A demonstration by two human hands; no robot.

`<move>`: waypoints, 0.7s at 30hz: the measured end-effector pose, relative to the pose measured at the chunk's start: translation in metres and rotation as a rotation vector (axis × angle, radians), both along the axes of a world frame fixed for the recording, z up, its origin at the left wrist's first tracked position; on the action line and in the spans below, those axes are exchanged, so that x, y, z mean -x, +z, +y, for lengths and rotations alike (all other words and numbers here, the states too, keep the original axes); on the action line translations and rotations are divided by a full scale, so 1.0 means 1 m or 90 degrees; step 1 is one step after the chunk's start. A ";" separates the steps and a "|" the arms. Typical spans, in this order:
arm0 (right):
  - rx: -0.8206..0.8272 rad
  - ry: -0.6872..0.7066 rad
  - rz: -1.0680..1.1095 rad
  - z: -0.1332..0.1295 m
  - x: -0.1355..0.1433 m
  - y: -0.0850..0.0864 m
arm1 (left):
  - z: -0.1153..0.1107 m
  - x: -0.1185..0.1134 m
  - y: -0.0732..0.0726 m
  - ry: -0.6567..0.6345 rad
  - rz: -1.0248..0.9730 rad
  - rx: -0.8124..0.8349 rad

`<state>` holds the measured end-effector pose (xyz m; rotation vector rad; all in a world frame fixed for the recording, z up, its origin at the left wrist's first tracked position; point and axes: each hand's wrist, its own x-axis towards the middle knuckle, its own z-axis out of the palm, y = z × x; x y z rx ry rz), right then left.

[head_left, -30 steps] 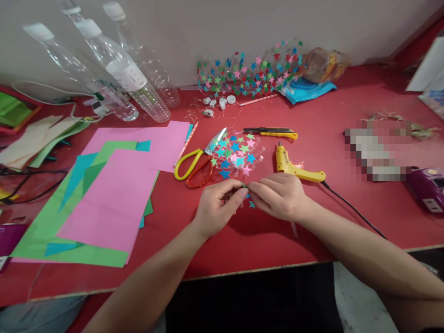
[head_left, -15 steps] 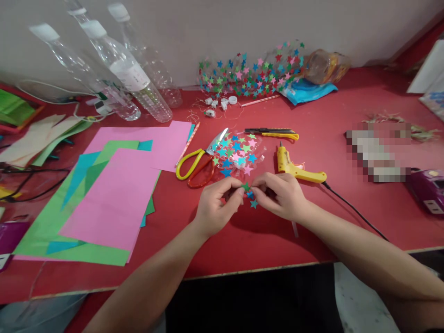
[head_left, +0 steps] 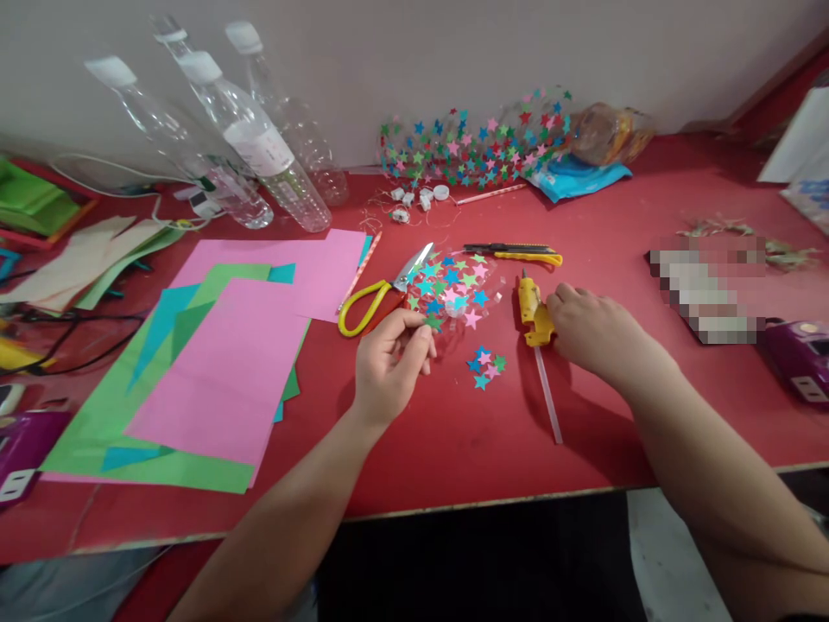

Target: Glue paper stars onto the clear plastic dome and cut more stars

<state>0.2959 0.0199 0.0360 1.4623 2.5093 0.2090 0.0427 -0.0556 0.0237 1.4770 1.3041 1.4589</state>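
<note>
My left hand (head_left: 392,371) pinches a green paper star (head_left: 432,322) between thumb and fingertips. My right hand (head_left: 599,333) is closed round the handle of a yellow glue gun (head_left: 529,298), which lies on the table and is mostly covered at the grip. A clear glue stick (head_left: 549,402) sticks out of its back end. Between my hands is a small pile of loose paper stars (head_left: 480,381) in blue, pink and green. Just beyond them lies a clear plastic piece covered with coloured stars (head_left: 450,295). Scissors (head_left: 357,309) with yellow and red handles lie beside it, partly behind my left hand.
Coloured paper sheets (head_left: 220,363) cover the left of the red table (head_left: 414,466). Plastic bottles (head_left: 259,151) and a star-covered clear bottle form (head_left: 479,142) stand or lie along the wall. A yellow box cutter (head_left: 518,252) is behind the glue gun. Purple sockets (head_left: 800,358) sit at the right.
My right hand has left the green star and moved right onto the glue gun's handle. My left hand keeps the star, drawn slightly left. The loose star pile is now uncovered.
</note>
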 end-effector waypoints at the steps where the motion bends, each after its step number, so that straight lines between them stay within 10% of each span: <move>1: 0.014 -0.012 0.013 0.001 0.003 0.000 | 0.000 0.000 0.000 0.002 -0.002 0.001; 9: -0.114 0.063 0.495 -0.002 0.016 0.031 | 0.001 0.001 -0.001 0.048 -0.027 0.010; 21: 0.162 0.230 0.764 -0.031 0.044 0.016 | 0.006 0.005 0.002 0.109 -0.024 0.001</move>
